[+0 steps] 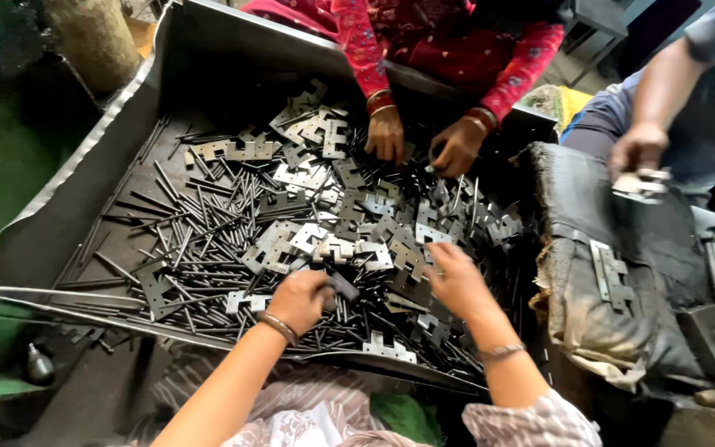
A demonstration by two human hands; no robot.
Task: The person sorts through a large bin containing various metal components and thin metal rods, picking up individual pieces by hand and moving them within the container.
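Observation:
A big metal tray (59, 223) holds a heap of flat grey hinge plates (316, 240) and several thin dark metal pins (200, 240). My left hand (299, 300) is closed around a small dark metal piece (343, 286) at the tray's near edge. My right hand (455, 280) lies palm down on the plates to its right, fingers spread, holding nothing that I can see. Across the tray, a person in red sleeves has both hands (419, 141) in the plates.
To the right lies a dark padded block (614, 240) with an assembled hinge (608, 273) on it. Another person's hand (639, 157) at the far right holds a metal piece. A green floor is at the left, with a small dark bottle (39, 364).

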